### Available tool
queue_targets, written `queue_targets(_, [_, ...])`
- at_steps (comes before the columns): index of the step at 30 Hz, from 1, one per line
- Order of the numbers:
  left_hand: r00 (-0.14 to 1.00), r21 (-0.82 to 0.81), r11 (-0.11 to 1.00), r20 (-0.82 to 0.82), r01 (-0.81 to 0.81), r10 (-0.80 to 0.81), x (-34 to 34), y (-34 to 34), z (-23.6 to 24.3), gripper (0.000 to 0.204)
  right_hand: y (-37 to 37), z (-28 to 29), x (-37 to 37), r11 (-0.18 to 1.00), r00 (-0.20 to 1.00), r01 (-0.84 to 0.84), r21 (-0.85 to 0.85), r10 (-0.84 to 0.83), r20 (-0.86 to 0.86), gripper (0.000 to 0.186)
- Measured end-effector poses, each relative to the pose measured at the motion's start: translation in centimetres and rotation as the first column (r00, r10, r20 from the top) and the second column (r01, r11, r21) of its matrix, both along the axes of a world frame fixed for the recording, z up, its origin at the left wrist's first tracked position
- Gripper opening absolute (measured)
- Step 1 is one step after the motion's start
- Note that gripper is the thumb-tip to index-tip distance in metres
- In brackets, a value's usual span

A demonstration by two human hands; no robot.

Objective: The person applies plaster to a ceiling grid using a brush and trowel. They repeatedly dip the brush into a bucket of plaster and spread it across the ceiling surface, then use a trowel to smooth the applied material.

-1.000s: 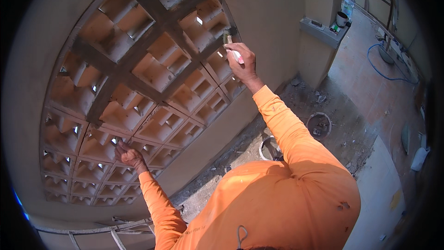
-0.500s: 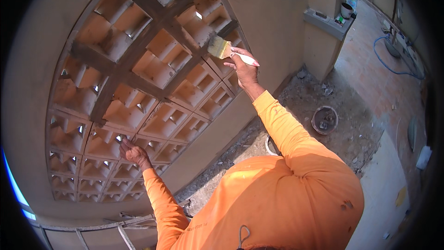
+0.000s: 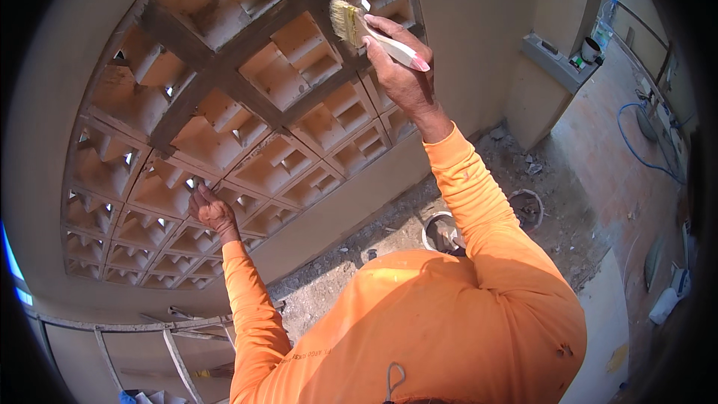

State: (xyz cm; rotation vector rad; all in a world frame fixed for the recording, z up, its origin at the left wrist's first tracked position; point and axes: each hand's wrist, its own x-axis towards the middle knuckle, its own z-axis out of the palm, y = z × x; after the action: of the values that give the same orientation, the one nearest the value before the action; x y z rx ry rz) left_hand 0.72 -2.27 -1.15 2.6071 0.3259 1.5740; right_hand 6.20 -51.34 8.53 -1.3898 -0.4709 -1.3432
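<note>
A flat paintbrush [image 3: 385,46] with pale bristles, a white handle and a pink tip is held in my right hand [image 3: 407,78]. Its bristles point left, in front of the upper right part of a ventilation-block wall [image 3: 310,127]. The fingers of my left hand [image 3: 213,213] are bent over the edge of a block lower on this wall. Dark grey-brown coating covers the ribs between the upper blocks; the lower ribs look pale orange and dusty. Small gaps in the blocks let light through.
Two buckets [image 3: 440,230] stand on the rubble-strewn ground [image 3: 351,258], one partly behind my right arm. A cup [image 3: 590,49] sits on a ledge [image 3: 550,60] at upper right. A blue hose [image 3: 627,146] curves over the paving. Metal bars [image 3: 176,355] run along the lower left.
The view has shifted. My right hand has raised the paintbrush up the wall, and its bristles now turn more upward. My left hand stays at the blocks.
</note>
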Motion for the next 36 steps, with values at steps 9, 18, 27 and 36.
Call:
queue_targets(9, [0.999,0.048,0.999,0.045,0.004,-0.006,0.2,0.3,-0.1,0.036,0.8,-0.6,2.8,0.857,0.970,0.241,-0.455,-0.197,0.142,0.033])
queue_targets(18, [0.995,0.086,0.995,0.082,0.048,-0.055,-0.1,0.4,0.1,0.033,5.0,-10.9,-0.4,0.982,0.938,0.187,-0.020,-0.185,-0.295,0.028])
queue_targets(27, [1.000,0.026,1.000,-0.004,0.011,-0.011,0.0,0.4,-0.2,0.038,7.1,-12.2,-2.3,0.989,0.966,-0.147,-0.015,0.140,-0.218,0.030])
queue_targets(36, [0.999,-0.019,1.000,-0.039,0.005,-0.006,-0.2,0.3,-0.2,0.045,5.4,-11.0,-0.5,0.984,0.980,-0.038,-0.176,0.003,-0.197,0.029])
